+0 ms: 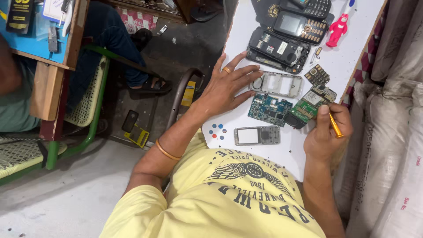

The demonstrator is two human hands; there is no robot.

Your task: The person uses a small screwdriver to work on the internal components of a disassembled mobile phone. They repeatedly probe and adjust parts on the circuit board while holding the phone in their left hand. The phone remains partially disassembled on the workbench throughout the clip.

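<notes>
White worktop (264, 152) is carrying a taken-apart phone in front of us. Our left hand (227, 86) is lying flat and released, fingers spread, fingertips touching a clear grey phone frame (277, 83). Our right hand (328, 132) is grasping a thin orange tool (335, 125), its tip meeting a green circuit board (310, 105) at the right. Just left of that board a blue circuit board (269, 109) is lying, and nearer to us a silver front panel (257, 135) is resting beside small coloured dots (217, 131). Farther off, an opened black phone body (276, 49) and a red toy figure (337, 30) are lying.
</notes>
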